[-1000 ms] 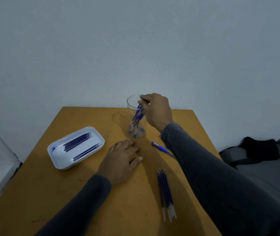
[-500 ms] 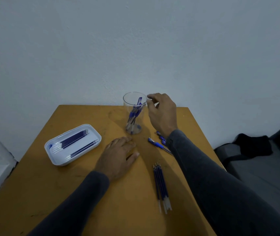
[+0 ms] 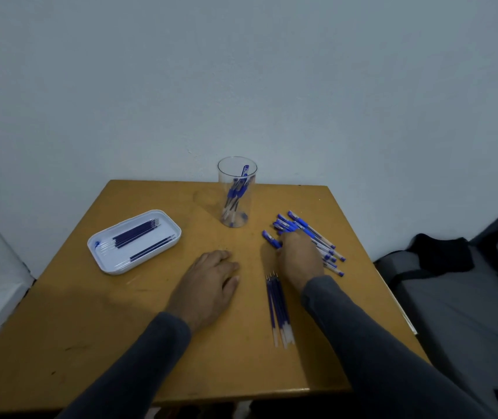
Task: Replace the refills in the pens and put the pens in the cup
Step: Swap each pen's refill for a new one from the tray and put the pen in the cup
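- Your hands are apart on the bench (image 3: 120, 343): your left hand (image 3: 208, 285) lies flat, palm down, fingers relaxed and holding nothing, near the middle of the top.
- Your right hand (image 3: 299, 258) sits over the near end of the loose pens (image 3: 317, 237), with its fingers curled down onto them; from the head view you cannot tell whether it has one pinched or only touches the pile, since the hand's back hides the fingertips.
- Those pens, blue-capped with pale barrels, lie in a fanned heap on the right part of the bench, spreading away from your right hand toward the right edge.
- One pen (image 3: 270, 238) lies a little apart at the left edge of that heap, just beside your right fingers.
- Upright near the far edge stands the clear cup (image 3: 237, 192), with several pens leaning inside it; it is apart from both hands.
- A bundle of dark blue refills (image 3: 278, 306) lies between your two forearms, tips pointing away from you, just beside your right wrist.
- On the left sits a white tray (image 3: 105, 261), which holds more refills (image 3: 139, 237) in two groups, laid diagonally.
- Beyond the right edge of the bench there is a grey surface with a black cloth (image 3: 441, 252) on it.
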Demonstrator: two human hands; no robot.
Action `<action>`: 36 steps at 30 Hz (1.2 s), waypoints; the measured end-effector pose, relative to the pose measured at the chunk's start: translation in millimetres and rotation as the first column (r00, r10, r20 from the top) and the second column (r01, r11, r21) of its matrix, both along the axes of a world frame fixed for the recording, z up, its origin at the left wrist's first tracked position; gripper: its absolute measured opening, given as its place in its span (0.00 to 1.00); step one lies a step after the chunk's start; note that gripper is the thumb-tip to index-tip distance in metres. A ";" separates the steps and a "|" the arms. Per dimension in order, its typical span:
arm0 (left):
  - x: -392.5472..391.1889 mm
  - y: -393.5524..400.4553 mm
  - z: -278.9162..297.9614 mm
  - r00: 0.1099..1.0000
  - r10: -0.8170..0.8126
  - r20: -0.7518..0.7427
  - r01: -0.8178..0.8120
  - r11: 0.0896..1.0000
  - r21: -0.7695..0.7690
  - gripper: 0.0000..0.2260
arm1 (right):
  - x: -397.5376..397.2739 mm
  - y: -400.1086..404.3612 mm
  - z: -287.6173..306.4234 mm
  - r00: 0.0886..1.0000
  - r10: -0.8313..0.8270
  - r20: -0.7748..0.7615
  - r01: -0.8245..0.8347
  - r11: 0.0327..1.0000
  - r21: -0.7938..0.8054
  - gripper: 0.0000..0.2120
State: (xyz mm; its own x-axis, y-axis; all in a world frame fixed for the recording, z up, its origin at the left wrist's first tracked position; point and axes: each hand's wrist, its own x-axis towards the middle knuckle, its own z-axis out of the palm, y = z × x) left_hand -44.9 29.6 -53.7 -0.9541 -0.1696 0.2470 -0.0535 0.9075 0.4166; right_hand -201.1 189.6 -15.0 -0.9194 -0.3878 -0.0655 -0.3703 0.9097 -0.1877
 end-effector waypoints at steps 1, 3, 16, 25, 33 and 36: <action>1.1 0.6 1.4 1.000 0.003 0.006 -0.003 1.000 0.001 0.18 | 0.4 -0.2 -1.3 1.000 0.001 0.005 -0.001 1.000 0.005 0.12; 1.7 1.7 4.6 1.000 0.007 0.017 -0.007 1.000 -0.003 0.18 | 2.5 0.7 -0.8 1.000 0.016 -0.013 -0.015 1.000 0.008 0.12; 27.4 6.4 28.0 0.987 0.120 -0.103 -0.039 0.816 0.577 0.09 | 92.6 -23.7 51.6 0.724 0.216 0.655 0.383 0.664 -0.643 0.06; 62.6 -15.5 31.0 0.998 0.055 0.028 -0.057 0.656 0.752 0.06 | 127.5 -30.7 28.5 0.512 0.411 0.755 0.589 0.472 -0.656 0.11; 70.1 -16.1 30.9 0.994 0.097 0.051 -0.104 0.701 0.706 0.05 | 133.4 -24.5 16.1 0.595 0.432 0.678 0.618 0.293 -0.729 0.13; 71.0 -14.5 31.6 0.994 0.096 0.045 -0.101 0.723 0.683 0.03 | 137.2 -24.0 14.5 0.599 0.442 0.668 0.619 0.274 -0.736 0.11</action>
